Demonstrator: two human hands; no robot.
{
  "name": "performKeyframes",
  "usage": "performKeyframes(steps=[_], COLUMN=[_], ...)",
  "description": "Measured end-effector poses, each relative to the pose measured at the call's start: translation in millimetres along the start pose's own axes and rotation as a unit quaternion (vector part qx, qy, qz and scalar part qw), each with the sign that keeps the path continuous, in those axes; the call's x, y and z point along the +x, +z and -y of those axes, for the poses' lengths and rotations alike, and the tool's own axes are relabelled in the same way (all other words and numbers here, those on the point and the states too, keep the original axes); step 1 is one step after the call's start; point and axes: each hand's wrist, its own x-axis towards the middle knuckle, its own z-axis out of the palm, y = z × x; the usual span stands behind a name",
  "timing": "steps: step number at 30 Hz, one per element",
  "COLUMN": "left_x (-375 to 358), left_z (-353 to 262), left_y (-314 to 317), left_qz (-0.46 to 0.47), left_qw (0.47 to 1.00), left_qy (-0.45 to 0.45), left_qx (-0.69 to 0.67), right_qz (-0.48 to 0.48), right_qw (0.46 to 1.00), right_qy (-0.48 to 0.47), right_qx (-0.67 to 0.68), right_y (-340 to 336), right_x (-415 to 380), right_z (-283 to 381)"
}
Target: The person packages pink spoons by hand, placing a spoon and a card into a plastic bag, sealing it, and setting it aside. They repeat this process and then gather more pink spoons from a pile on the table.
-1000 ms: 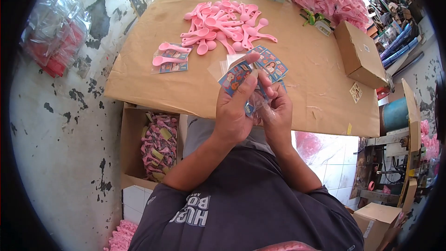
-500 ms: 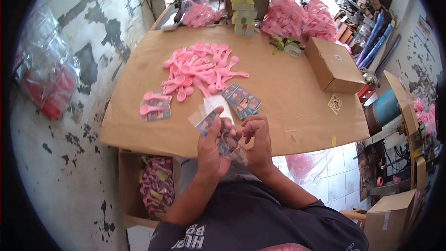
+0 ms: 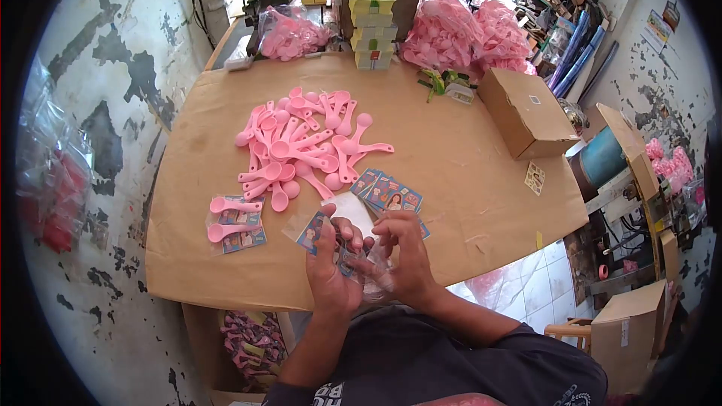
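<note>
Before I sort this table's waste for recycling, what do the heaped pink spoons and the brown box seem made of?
The pink spoons look like smooth, slightly glossy molded plastic, judging by their even color and soft highlights. The brown box seems matte cardboard, from its flat panels and folded edges; corrugation isn't discernible.

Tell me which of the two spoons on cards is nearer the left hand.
The lower spoon; the upper spoon lies beyond it, farther from the left hand.

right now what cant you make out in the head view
Head view:
lower part of the blue card: behind the fingers of the left hand
whether the right hand grips the clear film: overlapping fingers, see-through film
far side of the open box: under the table
print on the carton label: too small
</note>
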Motion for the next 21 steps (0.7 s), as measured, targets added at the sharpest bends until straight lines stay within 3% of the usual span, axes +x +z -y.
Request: performKeyframes(steps=[1,2,4,8,10,12,15,18,21], left_x=[1.4,4.3,12.3,18.1,16.8,12.7,1.3,-7.1,-11.1], left_z=[-1.3,-4.4,-16.1,-51.1,-64.7,-69.6,-69.8,-71.0,-74.5], left_y=[-2.9,-7.5,-20.6,-39.3,-52.3,-52.4,-35.1,-27.5,-32.8], left_qz=[-0.009,-0.020,-0.061,-0.129,-0.106,-0.075,-0.098,-0.097,-0.095], left_qw=[1.000,1.000,0.998,0.988,0.988,0.988,0.986,0.985,0.981], left_qy=[-0.003,-0.004,0.009,0.071,0.095,0.119,0.128,0.139,0.170], left_qx=[-0.001,-0.002,-0.028,-0.053,-0.060,-0.066,-0.030,0.010,0.016], right_qz=[-0.020,-0.013,0.111,0.139,0.078,0.072,0.101,0.144,0.208], right_qw=[0.987,0.989,0.952,0.960,0.966,0.982,0.970,0.939,0.897], right_qy=[-0.121,-0.113,-0.243,-0.217,-0.212,-0.059,-0.055,-0.084,-0.085], right_qx=[-0.100,-0.099,-0.148,-0.108,-0.128,-0.167,-0.215,-0.301,-0.380], right_y=[-1.6,-6.6,-19.3,-32.8,-44.4,-58.4,-49.6,-45.7,-42.4], right_x=[3.6,5.4,6.3,21.3,46.4,78.1,132.6,155.2,164.7], right_z=[4.5,5.7,7.7,13.9,5.7,-4.5,-30.4,-98.1,-119.0])
